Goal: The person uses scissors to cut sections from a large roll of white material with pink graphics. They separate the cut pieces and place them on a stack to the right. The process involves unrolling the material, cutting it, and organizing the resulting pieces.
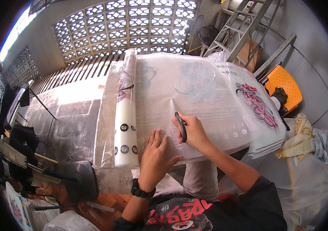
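As left hand [154, 154] pins sheet [210, 104], right hand [193, 133] holds scissors [179, 123].

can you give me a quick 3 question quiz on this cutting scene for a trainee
1. True or false: the right hand holds black-handled scissors over the printed plastic sheet.
2. What does the left hand do? A) presses flat on the sheet B) grips the roll C) hangs off the table
3. What colour is the chair at the far right?

Key: 1 true; 2 A; 3 orange
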